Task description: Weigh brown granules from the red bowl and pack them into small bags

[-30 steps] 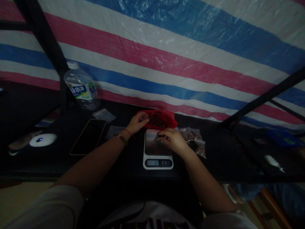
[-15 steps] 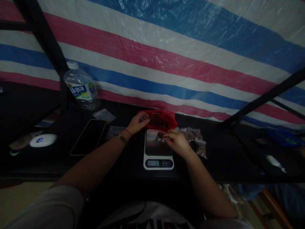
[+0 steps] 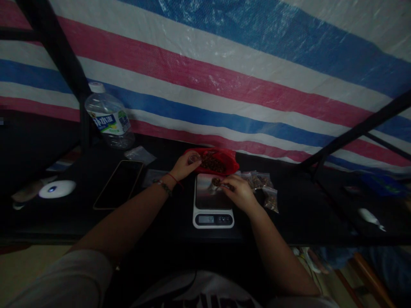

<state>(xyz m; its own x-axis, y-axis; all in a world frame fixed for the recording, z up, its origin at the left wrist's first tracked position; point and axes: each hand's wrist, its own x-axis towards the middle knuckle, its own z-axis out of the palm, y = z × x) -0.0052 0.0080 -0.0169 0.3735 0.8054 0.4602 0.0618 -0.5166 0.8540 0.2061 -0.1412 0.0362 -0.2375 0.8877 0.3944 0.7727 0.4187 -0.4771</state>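
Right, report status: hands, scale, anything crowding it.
Left hand at red bag rim. Right hand holds small pouch on scale. Filled packets lie right of it.

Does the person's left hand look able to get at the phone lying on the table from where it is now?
Probably yes. The left hand rests at the red bag, and the phone lies flat further to its left on the dark table. Only a small clear bag lies between them, nothing upright.
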